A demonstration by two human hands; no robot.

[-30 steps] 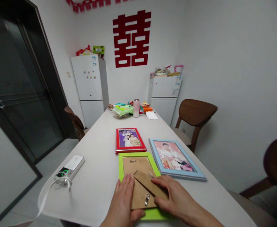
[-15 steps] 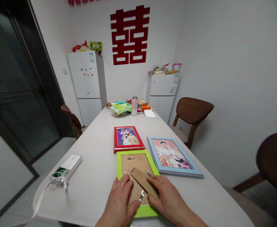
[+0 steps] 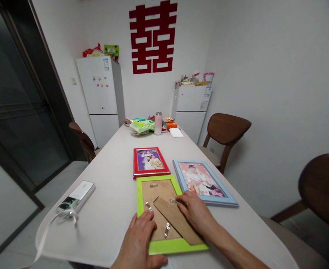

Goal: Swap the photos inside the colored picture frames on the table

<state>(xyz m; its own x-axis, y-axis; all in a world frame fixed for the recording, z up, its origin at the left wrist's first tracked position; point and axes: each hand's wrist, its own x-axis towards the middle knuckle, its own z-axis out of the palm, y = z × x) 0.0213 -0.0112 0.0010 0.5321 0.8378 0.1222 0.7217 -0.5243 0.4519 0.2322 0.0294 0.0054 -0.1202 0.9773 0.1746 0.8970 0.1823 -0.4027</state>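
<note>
A lime-green picture frame [image 3: 178, 245] lies face down, its brown backing board [image 3: 160, 190] and slanted stand leg [image 3: 178, 220] showing. Across its lower left corner rests my left hand [image 3: 139, 239], fingers on the left edge and thumb by the bottom edge, holding it. My right hand [image 3: 196, 213] has its fingers curled at the right metal clip [image 3: 174, 201], closed on it and partly covering it. Other metal clips sit at the top [image 3: 153, 185], at the left [image 3: 149, 206] close to my left fingertips, and at the bottom [image 3: 167, 229].
A red photo frame [image 3: 151, 173] lies beyond the green one, and a light-blue photo frame [image 3: 223, 202] lies to its right. At left is a white power bank [image 3: 79, 194] with a strap. A pink bottle [image 3: 158, 124] and snack bags [image 3: 142, 127] stand at the table's far end.
My right hand has moved up to the right clip and its fingers have curled. My left thumb has dropped from the lower clip to below the frame's bottom edge.
</note>
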